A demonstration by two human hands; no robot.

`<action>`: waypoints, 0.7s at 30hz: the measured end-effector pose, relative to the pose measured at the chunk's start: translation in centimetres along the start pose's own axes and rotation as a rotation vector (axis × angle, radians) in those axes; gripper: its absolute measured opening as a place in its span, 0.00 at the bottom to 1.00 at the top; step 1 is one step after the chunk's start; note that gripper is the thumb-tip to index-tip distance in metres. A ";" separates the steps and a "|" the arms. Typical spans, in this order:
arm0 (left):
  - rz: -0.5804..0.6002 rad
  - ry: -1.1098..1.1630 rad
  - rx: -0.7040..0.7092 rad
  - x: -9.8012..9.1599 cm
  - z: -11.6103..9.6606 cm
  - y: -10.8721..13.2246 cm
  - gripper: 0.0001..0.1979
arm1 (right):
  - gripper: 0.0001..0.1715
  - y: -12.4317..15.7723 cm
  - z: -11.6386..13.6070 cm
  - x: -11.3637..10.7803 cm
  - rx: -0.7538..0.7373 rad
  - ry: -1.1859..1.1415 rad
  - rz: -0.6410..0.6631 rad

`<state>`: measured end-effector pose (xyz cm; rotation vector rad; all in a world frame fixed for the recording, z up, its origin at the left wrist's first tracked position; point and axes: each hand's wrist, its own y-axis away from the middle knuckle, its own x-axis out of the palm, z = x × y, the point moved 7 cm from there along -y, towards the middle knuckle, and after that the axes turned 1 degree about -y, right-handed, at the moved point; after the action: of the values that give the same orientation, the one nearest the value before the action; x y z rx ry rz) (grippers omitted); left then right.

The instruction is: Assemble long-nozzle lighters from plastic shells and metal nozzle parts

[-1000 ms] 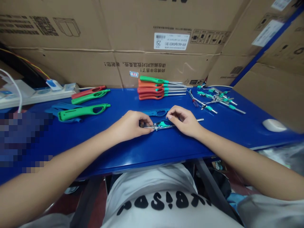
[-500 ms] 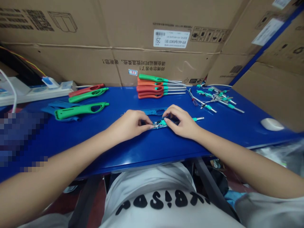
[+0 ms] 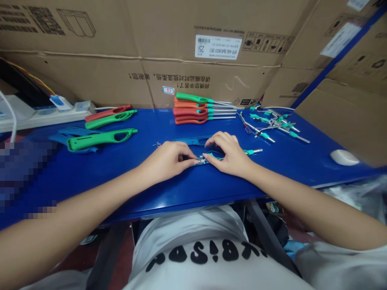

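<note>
A partly assembled gas lighter [image 3: 201, 160] lies low over the blue table, its teal inner parts and thin wires exposed. Its metal tube [image 3: 257, 150] points right. My left hand [image 3: 169, 159] pinches the lighter's left end between thumb and fingers. Over its middle curls my right hand [image 3: 231, 155], thumb on the near side and fingers arched behind, hiding much of the teal part. Just behind both hands rests a blue handle half-shell [image 3: 190, 141]. Some tiny screws [image 3: 157, 144] are scattered beside my left hand.
Behind is a stack of red, orange and green lighters [image 3: 190, 112]. Loose metal tubes with teal parts [image 3: 278, 124] lie to the right, near a white mouse-like object [image 3: 344, 157]. Green handle shells [image 3: 96, 140] and a power strip [image 3: 45, 119] occupy the left. Cardboard [image 3: 169, 36] walls the back.
My right thumb has slid slightly left along the lighter and the fingers have lifted and spread from it. The left hand keeps its pinch, shifted slightly right with the lighter.
</note>
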<state>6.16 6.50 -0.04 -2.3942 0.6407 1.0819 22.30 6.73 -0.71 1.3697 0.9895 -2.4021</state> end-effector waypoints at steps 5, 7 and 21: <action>-0.036 0.001 -0.037 0.0 0.3 0.1 0.06 | 0.13 -0.1 0.0 0.1 -0.001 -0.027 0.026; -0.045 -0.010 -0.051 0.0 0.3 0.1 0.06 | 0.12 -0.1 0.0 0.2 0.002 -0.034 0.038; 0.008 -0.021 -0.031 0.0 0.0 -0.1 0.07 | 0.09 -0.3 -0.3 -0.4 -0.008 -0.167 -0.008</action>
<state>6.17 6.57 -0.07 -2.4049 0.6307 1.1269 22.58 7.04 -0.32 1.1417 0.9609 -2.4678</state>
